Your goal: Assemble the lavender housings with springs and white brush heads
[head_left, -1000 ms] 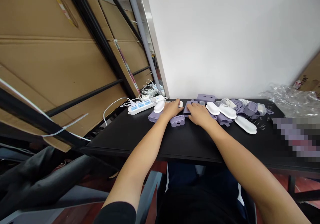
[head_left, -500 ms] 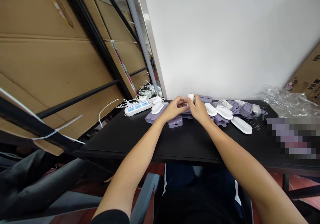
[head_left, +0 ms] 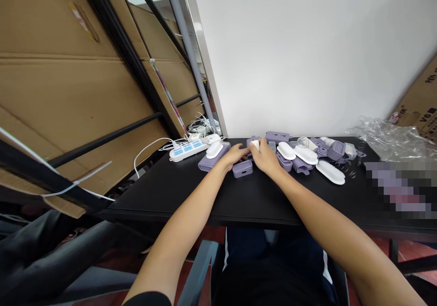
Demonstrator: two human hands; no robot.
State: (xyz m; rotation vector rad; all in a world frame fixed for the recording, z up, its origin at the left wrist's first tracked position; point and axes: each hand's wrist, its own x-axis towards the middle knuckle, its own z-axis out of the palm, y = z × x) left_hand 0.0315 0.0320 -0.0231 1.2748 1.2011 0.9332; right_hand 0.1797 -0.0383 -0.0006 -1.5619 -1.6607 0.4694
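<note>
My right hand [head_left: 265, 156] presses down at the middle of a pile of lavender plastic parts, its fingers on a small white piece [head_left: 254, 145]. My left hand [head_left: 235, 155] lies just left of it, fingertips close to that piece, over a small lavender case [head_left: 242, 168]. Left of my left hand, a white oval lid [head_left: 214, 150] rests on a flat lavender tray [head_left: 212, 161]. To the right, several more white oval lids, such as one [head_left: 329, 172], lie among lavender pieces. My hands hide what lies directly beneath them.
The parts lie on a black table [head_left: 273, 201], with a white wall behind. A white power strip [head_left: 187, 151] with tangled cables sits at the left, and crumpled clear plastic [head_left: 389, 133] at the right. Large cardboard sheets [head_left: 68, 96] lean at the left. A pixelated patch covers the right end.
The small white piece, held up between my fingers half a second ago, is now lower, down at the pile. Both hands have dropped with it, and the view has shifted slightly.
</note>
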